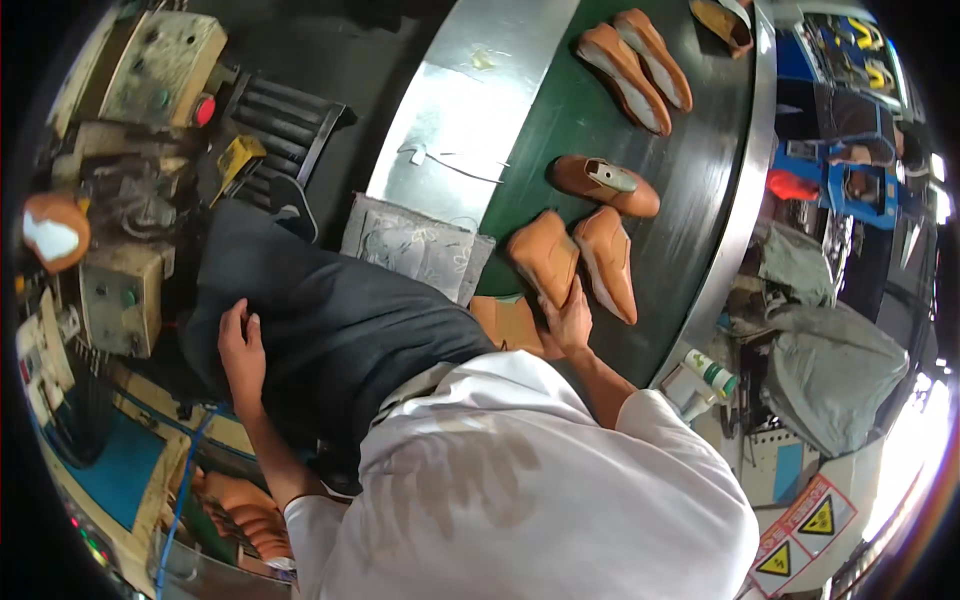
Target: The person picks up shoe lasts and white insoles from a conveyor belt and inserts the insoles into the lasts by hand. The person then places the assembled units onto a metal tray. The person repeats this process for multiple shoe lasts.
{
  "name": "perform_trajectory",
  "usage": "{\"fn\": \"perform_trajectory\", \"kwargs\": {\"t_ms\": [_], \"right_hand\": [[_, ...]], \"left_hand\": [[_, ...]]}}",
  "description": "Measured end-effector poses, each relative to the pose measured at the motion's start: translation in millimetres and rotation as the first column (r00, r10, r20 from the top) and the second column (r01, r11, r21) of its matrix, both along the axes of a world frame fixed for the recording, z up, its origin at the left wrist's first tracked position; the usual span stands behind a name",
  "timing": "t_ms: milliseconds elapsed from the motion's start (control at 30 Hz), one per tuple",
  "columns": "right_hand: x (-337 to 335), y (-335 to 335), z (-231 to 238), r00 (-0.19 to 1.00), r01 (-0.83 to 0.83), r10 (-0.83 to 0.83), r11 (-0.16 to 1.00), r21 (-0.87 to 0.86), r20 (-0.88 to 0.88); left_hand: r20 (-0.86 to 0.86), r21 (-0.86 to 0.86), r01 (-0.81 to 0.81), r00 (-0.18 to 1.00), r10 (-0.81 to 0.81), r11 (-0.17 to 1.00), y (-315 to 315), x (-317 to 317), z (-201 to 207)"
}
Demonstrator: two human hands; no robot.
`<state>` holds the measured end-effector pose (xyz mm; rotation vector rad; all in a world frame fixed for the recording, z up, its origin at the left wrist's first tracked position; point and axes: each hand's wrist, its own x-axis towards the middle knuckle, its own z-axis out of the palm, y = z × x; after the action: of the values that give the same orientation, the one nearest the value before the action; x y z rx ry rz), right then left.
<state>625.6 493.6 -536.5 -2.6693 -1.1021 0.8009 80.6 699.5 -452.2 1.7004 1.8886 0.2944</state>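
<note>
My right hand (568, 322) grips the near end of a tan leather shoe (545, 255) on the green conveyor belt (530, 150). Close beside it on the right lies a matching tan shoe (606, 262). Just beyond these two, a darker brown shoe (570, 176) rests crosswise, a pale block showing in its opening. Next to my right wrist, a tan-brown piece (505, 322) sits at the belt's near edge, partly hidden. My left hand (241, 348) hangs by my dark trousers, holding nothing, its fingers loosely extended.
Farther along the belt lie another pair of tan shoes (625, 78) and a lighter shoe (722, 25). A grey patterned cushion (410, 245) sits at the metal edge. Machinery with a red button (203, 110) stands left. Several brown shoes (245, 510) fill a space at lower left.
</note>
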Motion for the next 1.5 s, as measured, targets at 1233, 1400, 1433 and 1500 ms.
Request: {"fn": "perform_trajectory", "kwargs": {"t_ms": [1233, 1400, 1433, 1500], "right_hand": [[-278, 249, 179, 0.529, -0.592, 0.747, 0.665, 0.455, -0.404], [-326, 255, 157, 0.321, -0.723, 0.797, 0.555, 0.412, -0.511], [-329, 255, 151, 0.298, -0.739, 0.785, 0.550, 0.388, -0.544], [-333, 264, 145, 0.257, -0.790, 0.777, 0.511, 0.338, -0.574]], "left_hand": [[0.549, 0.594, -0.472, 0.830, 0.100, 0.652, 56, 43, 59], [0.470, 0.634, -0.608, 0.794, 0.385, 0.479, 4, -1, 44], [0.437, 0.662, -0.579, 0.814, 0.382, 0.476, -5, -7, 43], [0.376, 0.724, -0.506, 0.859, 0.347, 0.469, -8, -16, 59]]}}
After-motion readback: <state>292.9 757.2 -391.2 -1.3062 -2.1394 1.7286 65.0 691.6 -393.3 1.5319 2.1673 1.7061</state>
